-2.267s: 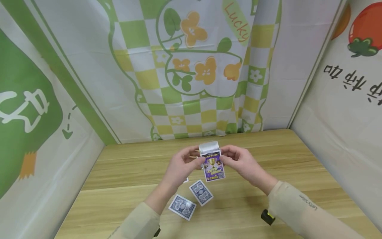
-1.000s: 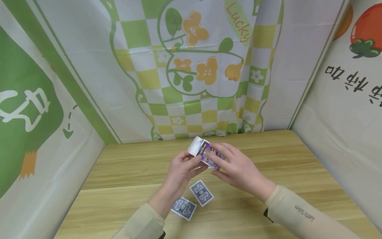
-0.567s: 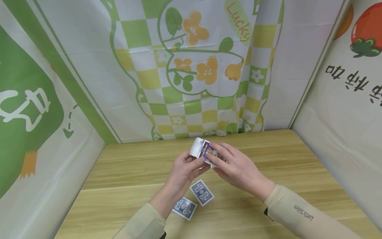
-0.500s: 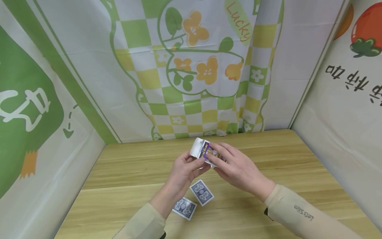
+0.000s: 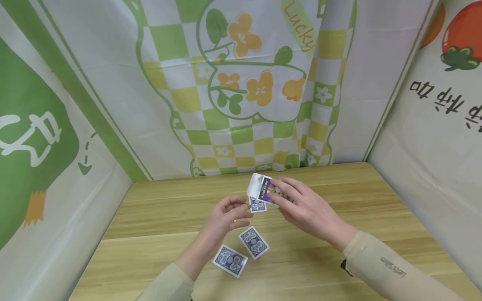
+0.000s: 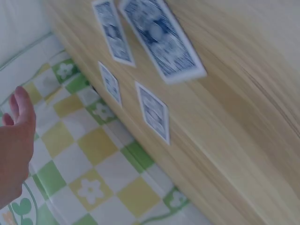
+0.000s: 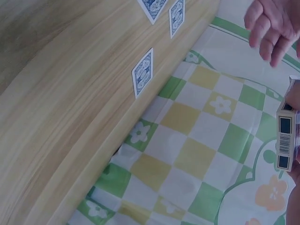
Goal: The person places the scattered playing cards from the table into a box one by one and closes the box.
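My right hand [image 5: 310,211] grips a purple playing-card box [image 5: 266,190] by its far-from-flap end, fingers over its printed face. The box's white top flap stands open and points to the left; in the right wrist view the box's side [image 7: 284,140] with a barcode shows. My left hand [image 5: 226,214] hovers just left of the box, fingers loosely bent, holding nothing. Below the flap lies a blue-backed playing card [image 5: 257,205], partly covered by the box. Two more blue-backed cards, one nearer the middle [image 5: 254,242] and one to its left [image 5: 230,260], lie face down on the table.
The wooden table [image 5: 339,267] meets a checkered cloth backdrop [image 5: 241,138] at its far edge. White printed walls stand at left and right. Several cards lie on the tabletop in the left wrist view, the nearest card [image 6: 161,40] large and blurred.
My left hand has let go of the box and drawn back to the left. The right hand has shifted the box slightly right, and a card beneath the flap has come into view.
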Demonstrator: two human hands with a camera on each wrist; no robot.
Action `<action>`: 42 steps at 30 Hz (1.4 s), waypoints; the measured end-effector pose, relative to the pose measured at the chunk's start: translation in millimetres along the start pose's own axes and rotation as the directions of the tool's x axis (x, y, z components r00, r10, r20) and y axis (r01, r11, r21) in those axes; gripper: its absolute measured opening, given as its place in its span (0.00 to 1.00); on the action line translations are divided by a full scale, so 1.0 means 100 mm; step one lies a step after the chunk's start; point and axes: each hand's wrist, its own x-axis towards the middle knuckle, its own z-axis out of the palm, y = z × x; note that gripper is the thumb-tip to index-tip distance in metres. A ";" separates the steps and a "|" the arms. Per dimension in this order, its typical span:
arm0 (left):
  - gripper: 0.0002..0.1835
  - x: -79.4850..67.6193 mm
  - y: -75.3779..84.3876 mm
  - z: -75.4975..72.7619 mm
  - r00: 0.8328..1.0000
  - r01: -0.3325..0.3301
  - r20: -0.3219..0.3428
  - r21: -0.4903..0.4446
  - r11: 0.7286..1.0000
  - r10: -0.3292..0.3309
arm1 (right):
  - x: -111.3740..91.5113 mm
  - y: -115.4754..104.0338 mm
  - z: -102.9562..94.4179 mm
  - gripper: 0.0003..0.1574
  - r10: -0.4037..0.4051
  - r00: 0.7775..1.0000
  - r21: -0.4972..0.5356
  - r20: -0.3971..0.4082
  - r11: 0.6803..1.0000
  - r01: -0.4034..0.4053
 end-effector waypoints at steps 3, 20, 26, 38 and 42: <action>0.23 -0.08 -0.05 -0.12 0.999 -0.010 -0.038 0.211 0.977 0.018 | -0.03 0.02 -0.03 0.36 -0.003 1.000 -0.003 -0.001 1.000 0.003; 0.35 -0.42 -0.50 -0.53 0.972 -0.228 0.232 0.898 0.376 0.037 | -0.20 0.08 -0.06 0.24 -0.034 0.999 0.009 -0.014 0.999 0.034; 0.38 -0.45 -0.60 -0.57 0.967 -0.251 0.252 0.932 0.260 0.031 | -0.24 0.09 -0.06 0.24 -0.049 0.999 -0.005 -0.020 0.999 0.048; 0.34 -0.37 -0.72 -0.65 0.965 -0.261 0.259 0.944 0.200 0.039 | -0.29 0.11 -0.06 0.25 -0.049 0.998 0.012 0.033 0.999 0.048; 0.32 -0.35 -0.70 -0.66 0.964 -0.264 0.264 0.946 0.188 0.029 | -0.28 0.11 -0.05 0.25 -0.067 0.998 0.012 0.022 0.998 0.067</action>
